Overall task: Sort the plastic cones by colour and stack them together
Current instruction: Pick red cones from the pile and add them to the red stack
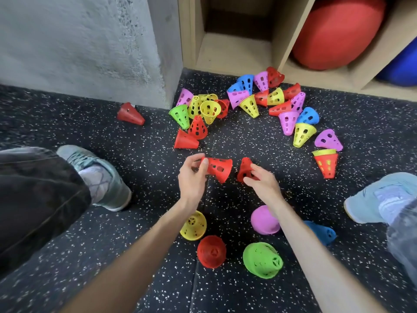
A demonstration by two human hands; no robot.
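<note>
Left hand (191, 177) pinches a red cone (218, 169) by its tip; right hand (259, 180) holds a second red cone (244, 169) just beside it, above the floor (146, 154). Advise aligning axes, then nesting tip into mouth.

Speckled black floor (140, 177), scattered cones (248, 102).

Even, soft indoor light over my hands; no glare, only faint shadows on speckled floor (144, 172). Wide-angle bending at edges; my trouser leg (33, 199), forearms, near cones motion-blurred, centre sharper.
</note>
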